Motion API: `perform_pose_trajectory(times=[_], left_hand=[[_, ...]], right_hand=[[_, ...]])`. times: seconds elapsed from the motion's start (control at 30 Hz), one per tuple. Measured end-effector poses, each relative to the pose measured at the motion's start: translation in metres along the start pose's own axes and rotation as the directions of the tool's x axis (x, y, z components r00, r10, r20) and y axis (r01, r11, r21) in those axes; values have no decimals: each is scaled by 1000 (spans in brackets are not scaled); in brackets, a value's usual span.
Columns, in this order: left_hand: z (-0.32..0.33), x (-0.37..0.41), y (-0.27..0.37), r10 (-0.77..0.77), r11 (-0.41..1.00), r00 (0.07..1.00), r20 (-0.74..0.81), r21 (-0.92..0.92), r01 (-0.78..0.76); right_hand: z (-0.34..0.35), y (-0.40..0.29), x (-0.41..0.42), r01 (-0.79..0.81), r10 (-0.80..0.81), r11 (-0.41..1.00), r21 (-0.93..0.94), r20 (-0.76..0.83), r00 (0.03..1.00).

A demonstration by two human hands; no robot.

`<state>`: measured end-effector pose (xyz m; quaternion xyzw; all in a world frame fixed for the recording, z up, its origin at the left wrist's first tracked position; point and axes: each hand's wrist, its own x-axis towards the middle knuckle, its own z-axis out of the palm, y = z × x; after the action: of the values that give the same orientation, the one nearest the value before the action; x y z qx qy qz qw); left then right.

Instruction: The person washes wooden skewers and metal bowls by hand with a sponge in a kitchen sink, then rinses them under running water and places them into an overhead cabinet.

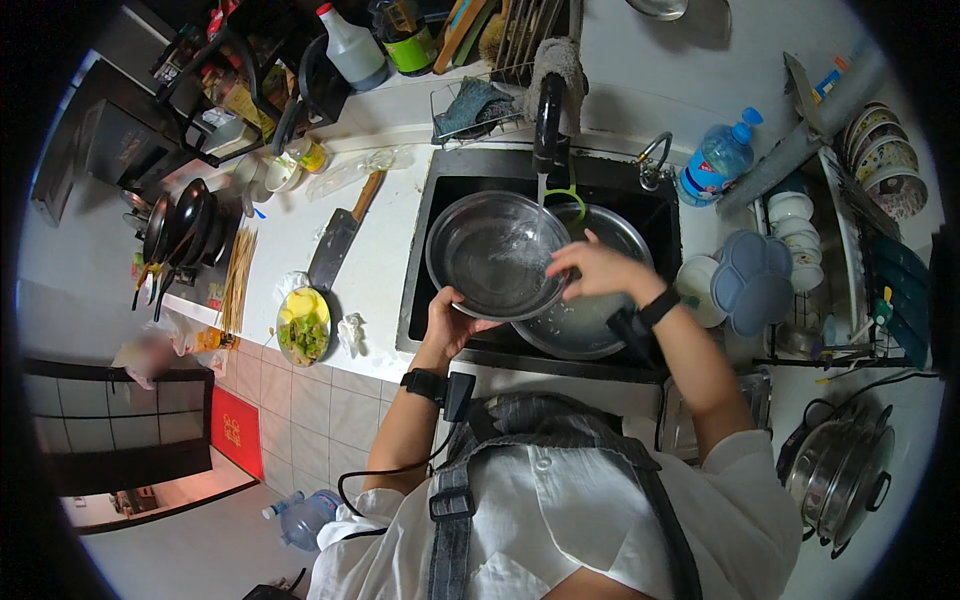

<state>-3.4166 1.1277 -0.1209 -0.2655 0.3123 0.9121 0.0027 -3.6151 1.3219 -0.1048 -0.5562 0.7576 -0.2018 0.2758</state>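
Water runs from the black faucet [550, 120] into a stainless steel bowl [487, 259] over the black sink [420, 300]. My left hand [450, 324] grips the bowl's near left rim, thumb up on the edge. At its right rim is my right hand [596, 268], slightly blurred, with fingers bent and apart; whether it touches the rim I cannot tell. A larger metal basin [592, 341] with cloudy water and small pale bits sits in the sink, partly under the bowl. Behind it shows a green handle or strap [574, 196].
Left on the counter lie a cleaver [334, 247], a plate of cut vegetables [304, 349], crumpled tissue [350, 334] and bamboo skewers [238, 277]. A blue-capped bottle [716, 169], a blue-grey flower-shaped dish [751, 281] and a dish rack with bowls [795, 232] stand right.
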Motion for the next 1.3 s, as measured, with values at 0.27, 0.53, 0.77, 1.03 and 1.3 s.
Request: perform_pose_trajectory(times=[0.27,0.53,0.77,1.03,1.3], left_hand=[[-14,-13,-1,21,999,996,-89,39,-17],[-20,-13,-8,256,845,946,-200,522,-118],[18,-35,-3,649,75,759,-47,997,-3],[20,-31,3,544,-476,667,510,842,-255],[6,-33,-3,457,-501,712,533,816,-289]], right_hand=[[-80,31,84,-92,116,911,402,-35,993],[-88,82,125,-81,112,667,741,8,994],[-25,20,36,-51,35,914,403,48,998],[51,-56,3,71,276,-413,908,50,960],[57,-80,-10,329,433,-293,898,-182,883]])
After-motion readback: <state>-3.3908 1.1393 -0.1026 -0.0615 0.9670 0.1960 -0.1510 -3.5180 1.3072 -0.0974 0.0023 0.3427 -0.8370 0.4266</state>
